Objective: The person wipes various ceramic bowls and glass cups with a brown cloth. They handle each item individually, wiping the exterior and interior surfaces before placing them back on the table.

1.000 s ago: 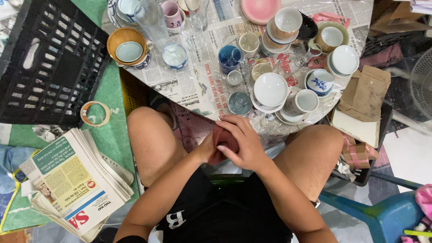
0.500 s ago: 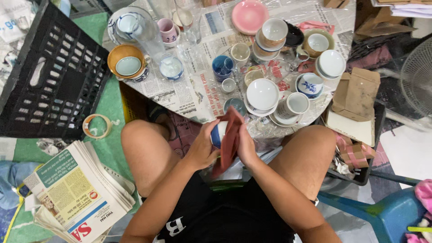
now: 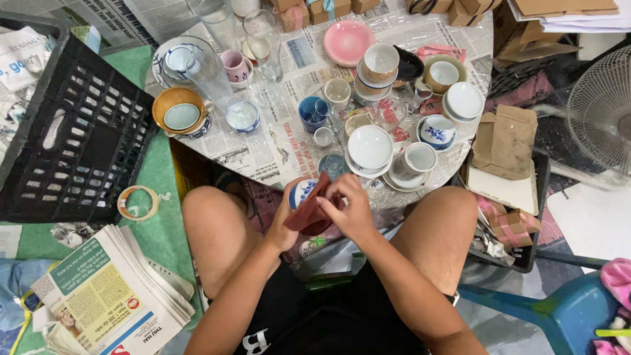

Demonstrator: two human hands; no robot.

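just beyond the hands, a round worktop (image 3: pixel 296 141) spread with newspaper and crowded with crockery. to the left of the hands, a black plastic crate (image 3: pixel 72 144); nearer the body on that side, a stack of newspapers (image 3: pixel 112 299) on the floor, and between crate and stack a roll of tape (image 3: pixel 138 202). to the right, a brown cardboard box (image 3: pixel 506 141), well apart. directly ahead, almost touching the fingertips, a stack of white bowls (image 3: pixel 370 150) and a white mug (image 3: pixel 415 161).

over the lap, between the knees: a small blue-and-white cup (image 3: pixel 301 192), cradled in the left hand (image 3: pixel 284 223), fingers curled under and around it. right hand (image 3: pixel 350 209) closed on a reddish-brown cloth (image 3: pixel 312 210), pressing it against the cup's side.

judged as the wiping step, mid-way: cloth on the cup, cup not yet set down. next move likely calls for turning the cup in the left hand so the cloth reaches the covered side, with a firm hold on smooth glaze.

most of the cup hidden behind cloth and fingers; handle, inside and base impossible to make out. right fingertips buried in the cloth. far edge of the worktop cut off at the top.
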